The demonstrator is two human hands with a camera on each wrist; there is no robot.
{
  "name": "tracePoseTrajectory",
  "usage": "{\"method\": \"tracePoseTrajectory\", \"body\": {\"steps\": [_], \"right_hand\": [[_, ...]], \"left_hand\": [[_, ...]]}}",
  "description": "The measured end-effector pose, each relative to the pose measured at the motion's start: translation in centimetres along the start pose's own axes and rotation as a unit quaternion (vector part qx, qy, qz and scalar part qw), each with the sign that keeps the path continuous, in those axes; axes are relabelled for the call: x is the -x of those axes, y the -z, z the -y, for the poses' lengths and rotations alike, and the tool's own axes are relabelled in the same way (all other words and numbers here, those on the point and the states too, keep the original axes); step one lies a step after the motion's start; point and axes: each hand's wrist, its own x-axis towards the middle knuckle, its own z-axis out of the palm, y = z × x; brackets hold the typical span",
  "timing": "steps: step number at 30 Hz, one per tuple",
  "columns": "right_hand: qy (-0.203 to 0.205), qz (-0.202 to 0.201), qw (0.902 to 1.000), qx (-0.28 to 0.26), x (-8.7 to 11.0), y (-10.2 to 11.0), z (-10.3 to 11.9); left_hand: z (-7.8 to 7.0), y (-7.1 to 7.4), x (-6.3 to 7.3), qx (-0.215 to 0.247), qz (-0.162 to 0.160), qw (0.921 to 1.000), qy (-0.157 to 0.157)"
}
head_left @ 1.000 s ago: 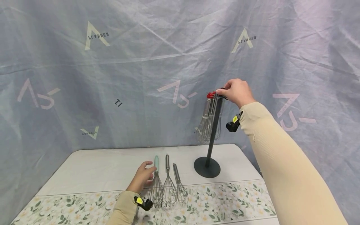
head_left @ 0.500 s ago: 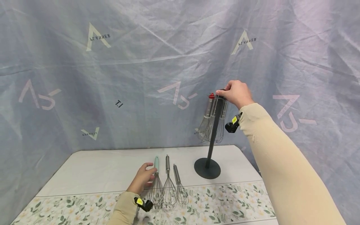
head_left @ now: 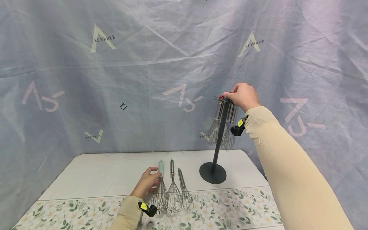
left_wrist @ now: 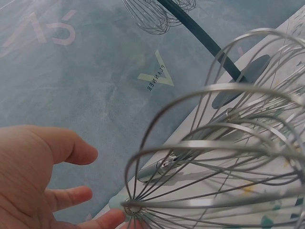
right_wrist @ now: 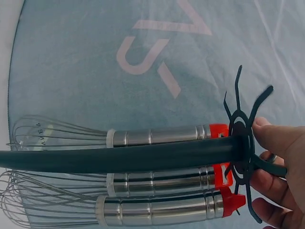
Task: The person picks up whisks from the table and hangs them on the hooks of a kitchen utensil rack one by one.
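Two jobs seemed to be in hand at once: managing the rack above and readying a whisk below. My right hand (head_left: 243,95) was up at the dark grey, metal-looking hook ring (right_wrist: 242,143), thumb and bent fingers pinching it at the top of the dark, slim-poled stand (head_left: 219,140). My left hand (head_left: 148,182) was about half open, fingers parted and loosely bent around the whisk with the mint-green handle and steel wires (head_left: 161,168), with no firm grip taken. Its wires crowded the left wrist view, so I could not tell whether every fingertip touched. I judged that the next move called for closing those fingers round the handle, with one of the bare hooks (right_wrist: 259,101) facing that way.

The mint whisk lay on the white, flower-printed tablecloth (head_left: 115,179), its long axis running nearly straight away from me, handle far, wires near. Beside it lay the long steel whisk (head_left: 172,175), pointing much the same way, then the shorter steel whisk (head_left: 182,182), its handle slanting left. The red-capped, steel-handled whisks (right_wrist: 159,210) hung close to vertical from the ring, wires down.
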Motion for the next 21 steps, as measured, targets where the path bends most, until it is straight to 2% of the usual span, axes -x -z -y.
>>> {"method": "tracePoseTrajectory", "body": {"steps": [5,13,21], "right_hand": [[0.001,-0.006,1.0,0.006,0.1,0.0,0.1],[0.001,-0.018,0.9997,0.015,-0.1,-0.2,0.1],[-0.005,-0.014,0.9997,0.021,-0.2,-0.4,0.3]], "left_hand": [[0.0,-0.3,0.0,0.002,0.002,0.9999,0.012],[0.0,-0.7,0.3,-0.01,0.015,0.9998,0.008],[0.6,-1.1,-0.1,-0.024,0.022,0.9995,0.002]]}}
